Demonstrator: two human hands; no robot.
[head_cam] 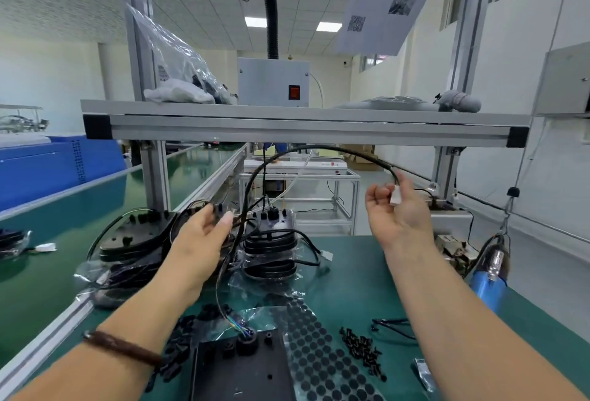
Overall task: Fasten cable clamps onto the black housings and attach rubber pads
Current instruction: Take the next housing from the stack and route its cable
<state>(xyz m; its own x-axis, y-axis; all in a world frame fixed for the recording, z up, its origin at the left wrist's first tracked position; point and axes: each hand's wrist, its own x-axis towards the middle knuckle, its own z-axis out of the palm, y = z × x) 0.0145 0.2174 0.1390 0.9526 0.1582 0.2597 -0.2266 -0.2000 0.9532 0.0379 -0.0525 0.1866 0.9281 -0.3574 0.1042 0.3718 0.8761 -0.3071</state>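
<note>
At the bench's near edge lie a black housing (242, 368), a sheet of rubber pads (322, 356) on its right, and loose screws (360, 348). Farther in, the left hand (204, 231) reaches among cables beside the stacked housings (271, 250), fingers half-curled; whether they grip cannot be told. The raised right hand (399, 209) pinches the white connector (396, 197) of an arching black cable (319, 146). Since that cable runs down beside the stack, a hard pull could topple it.
</note>
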